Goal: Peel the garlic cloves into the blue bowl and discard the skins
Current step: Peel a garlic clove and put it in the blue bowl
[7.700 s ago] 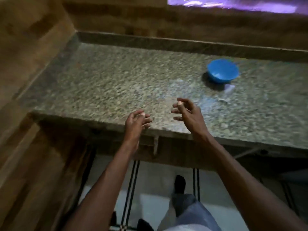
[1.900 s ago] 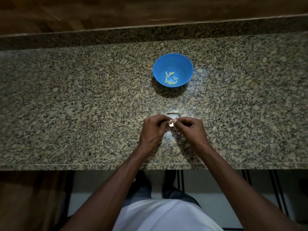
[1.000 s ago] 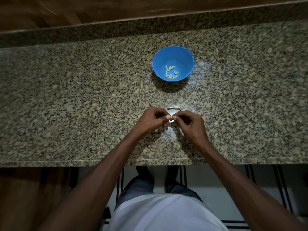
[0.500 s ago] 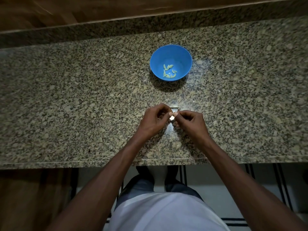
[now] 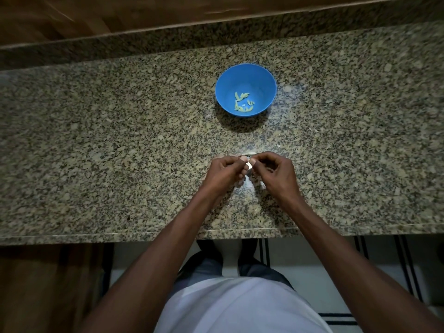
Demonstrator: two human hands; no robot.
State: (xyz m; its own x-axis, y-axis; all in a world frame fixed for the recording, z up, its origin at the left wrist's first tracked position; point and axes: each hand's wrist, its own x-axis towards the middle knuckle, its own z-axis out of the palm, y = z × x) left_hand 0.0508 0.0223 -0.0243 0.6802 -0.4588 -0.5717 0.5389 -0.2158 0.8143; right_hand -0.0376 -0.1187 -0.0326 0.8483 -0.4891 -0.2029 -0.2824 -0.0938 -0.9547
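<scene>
Hands barely shifted: left hand (image 5: 223,173) and right hand (image 5: 276,173) fingers pinching garlic clove (image 5: 250,166).

A home kitchen, by the look of it — a long speckled granite countertop (image 5: 120,140) with a raised granite backsplash strip (image 5: 168,37) runs below warm brown wood panelling (image 5: 96,13), and the pale tiled floor (image 5: 312,284) carries dark stripes — plainly a domestic work surface.

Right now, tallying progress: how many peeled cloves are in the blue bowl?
About 8, clustered on the blue bowl floor near its front; overlap may hide some.
</scene>
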